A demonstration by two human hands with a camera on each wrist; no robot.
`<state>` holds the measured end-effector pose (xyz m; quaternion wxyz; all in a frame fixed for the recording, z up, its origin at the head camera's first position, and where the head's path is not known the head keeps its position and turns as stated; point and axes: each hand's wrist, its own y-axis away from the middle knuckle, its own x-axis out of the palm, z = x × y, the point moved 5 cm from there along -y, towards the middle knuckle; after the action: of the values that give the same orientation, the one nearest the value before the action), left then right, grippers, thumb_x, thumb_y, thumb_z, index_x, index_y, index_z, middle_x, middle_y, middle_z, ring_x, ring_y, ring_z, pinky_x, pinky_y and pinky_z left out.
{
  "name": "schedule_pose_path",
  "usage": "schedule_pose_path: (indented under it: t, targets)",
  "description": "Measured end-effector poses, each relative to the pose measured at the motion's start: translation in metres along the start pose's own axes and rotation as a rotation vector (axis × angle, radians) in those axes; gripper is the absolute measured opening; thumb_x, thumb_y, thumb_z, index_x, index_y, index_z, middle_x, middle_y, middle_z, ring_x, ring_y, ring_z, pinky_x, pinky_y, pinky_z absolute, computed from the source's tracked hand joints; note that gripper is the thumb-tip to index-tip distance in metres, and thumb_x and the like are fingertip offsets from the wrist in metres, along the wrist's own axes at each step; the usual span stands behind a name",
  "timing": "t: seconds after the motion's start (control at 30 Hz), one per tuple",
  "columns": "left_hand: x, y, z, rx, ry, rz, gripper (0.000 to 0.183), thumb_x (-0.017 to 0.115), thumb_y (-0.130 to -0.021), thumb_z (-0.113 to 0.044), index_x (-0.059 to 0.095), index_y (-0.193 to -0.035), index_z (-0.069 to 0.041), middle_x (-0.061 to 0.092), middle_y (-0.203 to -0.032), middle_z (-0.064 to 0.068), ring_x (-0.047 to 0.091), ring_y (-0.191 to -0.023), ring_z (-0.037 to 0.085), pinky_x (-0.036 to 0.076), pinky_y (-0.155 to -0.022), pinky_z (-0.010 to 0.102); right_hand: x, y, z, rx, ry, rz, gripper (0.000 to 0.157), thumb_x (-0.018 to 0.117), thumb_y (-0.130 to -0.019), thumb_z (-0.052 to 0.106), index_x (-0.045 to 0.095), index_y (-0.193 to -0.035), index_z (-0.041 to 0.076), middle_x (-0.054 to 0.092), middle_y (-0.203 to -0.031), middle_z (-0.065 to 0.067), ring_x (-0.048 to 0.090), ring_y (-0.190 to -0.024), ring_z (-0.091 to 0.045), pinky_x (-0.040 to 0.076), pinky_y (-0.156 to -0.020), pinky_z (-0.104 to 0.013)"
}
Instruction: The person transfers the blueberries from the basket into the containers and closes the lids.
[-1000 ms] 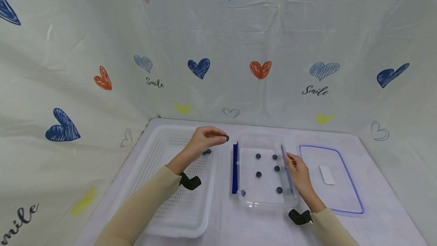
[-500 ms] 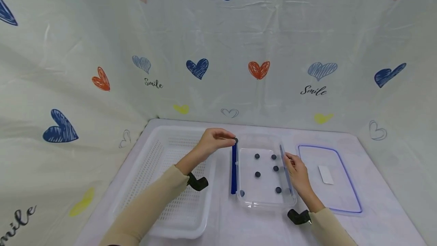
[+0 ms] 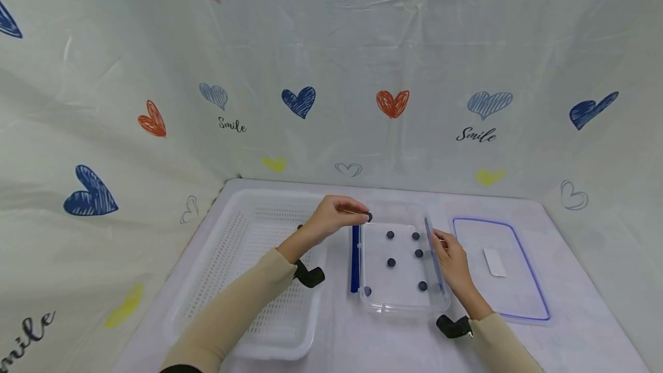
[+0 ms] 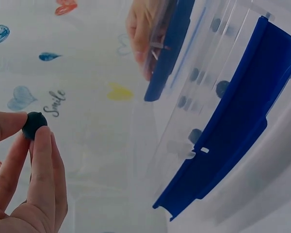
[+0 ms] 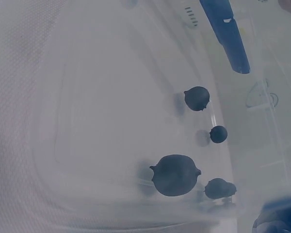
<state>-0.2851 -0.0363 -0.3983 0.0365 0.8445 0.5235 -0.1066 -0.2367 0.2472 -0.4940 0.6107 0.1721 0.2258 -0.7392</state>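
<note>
My left hand (image 3: 336,216) pinches a small dark ball (image 4: 34,125) between thumb and fingertips. In the head view this hand is over the far left corner of a clear plastic box (image 3: 404,307). Several like dark balls (image 3: 391,262) lie spread on the box's floor, and the right wrist view shows small nubs on their sides (image 5: 175,175). My right hand (image 3: 452,258) grips the raised blue side flap (image 3: 435,255) at the box's right. On the left side, another blue flap (image 4: 233,119) is folded outward.
A white perforated basket (image 3: 274,350) stands left of the box, with a dark ball (image 3: 300,227) partly hidden behind my left forearm. To the right lies a clear lid with a blue rim (image 3: 538,286), a white rectangle (image 3: 494,262) on it. A heart-printed curtain (image 3: 342,56) hangs behind the table.
My left hand has moved right with the dark ball, from the basket's right edge across to the box's far left corner. My right hand has kept its place at the flap.
</note>
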Motion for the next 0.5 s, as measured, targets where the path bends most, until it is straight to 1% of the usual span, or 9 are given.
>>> schedule_pose_path:
  t: [0.17, 0.27, 0.5]
  targets:
    - [0.005, -0.004, 0.002, -0.026, -0.014, 0.015, 0.021, 0.078, -0.088, -0.014, 0.075, -0.107, -0.006, 0.073, -0.104, 0.002, 0.070, -0.094, 0.017, 0.055, -0.089, 0.033, 0.000, 0.000, 0.000, 0.002, -0.004, 0.010, 0.050, 0.043, -0.109, 0.028, 0.047, -0.140, -0.011, 0.053, -0.130, -0.030, 0.054, -0.117, -0.043, 0.047, -0.096, -0.056]
    - [0.008, -0.006, 0.004, -0.037, -0.019, 0.025, 0.021, 0.078, -0.088, -0.015, 0.076, -0.107, -0.007, 0.073, -0.103, 0.002, 0.070, -0.094, 0.016, 0.055, -0.089, 0.032, 0.000, 0.000, -0.001, -0.006, 0.000, 0.002, 0.048, 0.044, -0.109, 0.026, 0.047, -0.139, -0.011, 0.054, -0.129, -0.031, 0.055, -0.116, -0.043, 0.047, -0.095, -0.057]
    - [0.015, -0.010, 0.004, -0.014, -0.035, 0.054, 0.020, 0.078, -0.088, -0.015, 0.075, -0.106, -0.006, 0.073, -0.102, 0.001, 0.069, -0.093, 0.015, 0.056, -0.086, 0.030, 0.000, -0.001, -0.002, 0.011, -0.010, 0.007, 0.050, 0.044, -0.109, 0.029, 0.047, -0.140, -0.010, 0.053, -0.131, -0.030, 0.053, -0.118, -0.043, 0.046, -0.097, -0.057]
